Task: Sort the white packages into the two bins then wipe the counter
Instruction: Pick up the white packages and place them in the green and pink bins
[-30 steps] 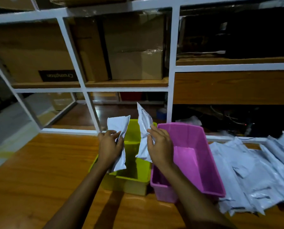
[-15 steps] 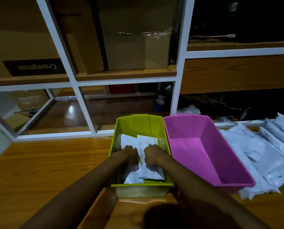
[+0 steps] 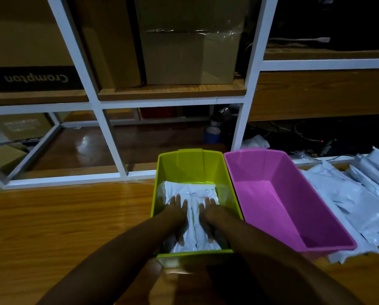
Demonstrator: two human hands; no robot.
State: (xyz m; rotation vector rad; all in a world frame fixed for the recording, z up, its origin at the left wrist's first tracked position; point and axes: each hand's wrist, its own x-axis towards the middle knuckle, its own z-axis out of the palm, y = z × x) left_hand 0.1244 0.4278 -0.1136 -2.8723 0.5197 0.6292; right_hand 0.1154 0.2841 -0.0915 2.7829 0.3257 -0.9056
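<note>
Fingers [image 3: 177, 200] on both hands are spread flat, palms down, pressing on the white packages [image 3: 193, 194] in the green bin [image 3: 190, 160], nothing pinched or gripped as far as I can see. The left hand [image 3: 177, 213] covers the left package and the right hand [image 3: 210, 213] covers the right one, with a strip of white plastic showing between them and more poking out past the fingertips toward the far wall of the bin. Biggest thing around is the white-framed shelving [image 3: 109, 102] straight ahead, wooden shelves stuffed with cardboard boxes [image 3: 190, 56]; the box on the left [image 3: 30, 51] has a black label reading "Crompton", upside down from here. Everything sits on a wooden counter [image 3: 63, 223]. The pink bin [image 3: 281, 194] stands right against the green one on its right side, and I can't see anything inside it. Further right there's a loose pile of white packages [image 3: 356, 201] lying on the counter, a few overlapping, partly tucked behind the pink bin's wall. Behind the bins, down on the lower shelf, there's a small blue tub [image 3: 211, 137], too dark to tell what it is. The forearms block the near wall of the green bin.
</note>
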